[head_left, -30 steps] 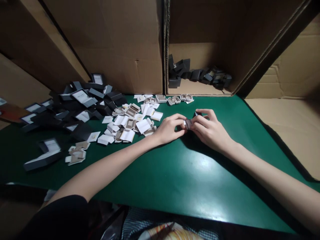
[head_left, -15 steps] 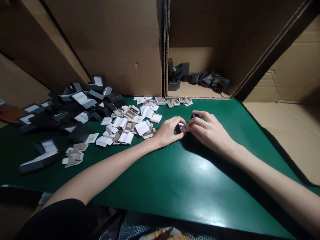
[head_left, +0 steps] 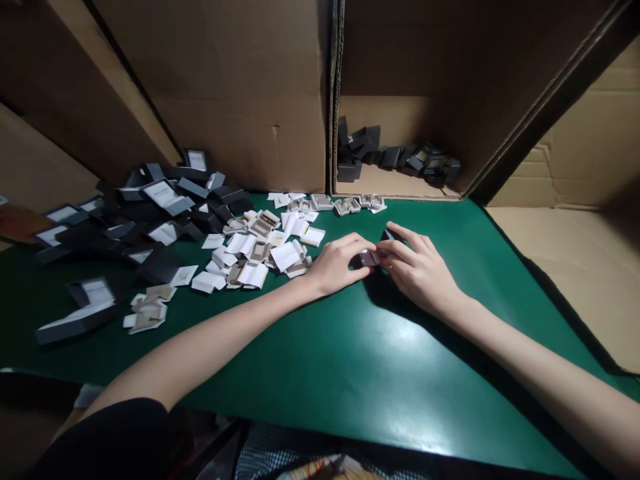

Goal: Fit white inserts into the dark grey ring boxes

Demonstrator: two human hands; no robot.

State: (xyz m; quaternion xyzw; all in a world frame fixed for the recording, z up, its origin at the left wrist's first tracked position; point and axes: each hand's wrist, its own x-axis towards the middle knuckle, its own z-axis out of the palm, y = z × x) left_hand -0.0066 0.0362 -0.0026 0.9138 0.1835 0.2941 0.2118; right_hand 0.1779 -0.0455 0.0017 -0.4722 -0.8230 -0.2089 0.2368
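Between my two hands is a small black box (head_left: 370, 257) with a white inside, low over the green table. My left hand (head_left: 340, 265) pinches its left end, thumb below and fingers above. My right hand (head_left: 417, 265) grips the other end, and a dark flap (head_left: 391, 235) stands up by its fingertips. Fingers cover much of the box. Left of my left hand lies a spread of white and grey folded card inserts (head_left: 255, 250).
A heap of black boxes (head_left: 150, 207) with white insides covers the table's left side. Tall cardboard walls (head_left: 225, 87) stand behind. At the back, an open carton (head_left: 400, 183) holds several dark boxes (head_left: 395, 157). More cardboard (head_left: 590, 267) lies right of the green table (head_left: 320, 373).
My right hand has shifted slightly, its index finger now stretched over the dark flap. My left hand stays on the box, almost unmoved.
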